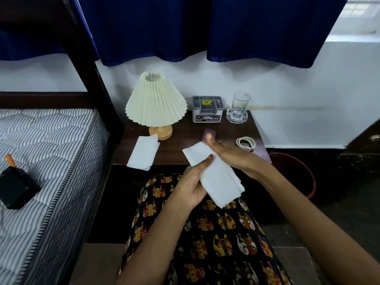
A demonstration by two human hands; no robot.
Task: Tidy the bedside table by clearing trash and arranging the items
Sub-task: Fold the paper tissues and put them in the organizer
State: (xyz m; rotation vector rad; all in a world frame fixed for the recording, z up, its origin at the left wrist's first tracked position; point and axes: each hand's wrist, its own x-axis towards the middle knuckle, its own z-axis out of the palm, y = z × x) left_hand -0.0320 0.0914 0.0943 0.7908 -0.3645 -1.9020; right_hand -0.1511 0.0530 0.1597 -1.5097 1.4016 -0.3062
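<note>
Hands (193,182) hold tissue (213,175); organizer (207,109) reads "OPEL".

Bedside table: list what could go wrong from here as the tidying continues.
1. The drinking glass stands in a glass dish at the table's back right corner; a careless reach could tip it.
2. The second tissue overhangs the front edge and may slip off.
3. Both hands, left hand and right hand, are occupied with the folded tissue.
</note>
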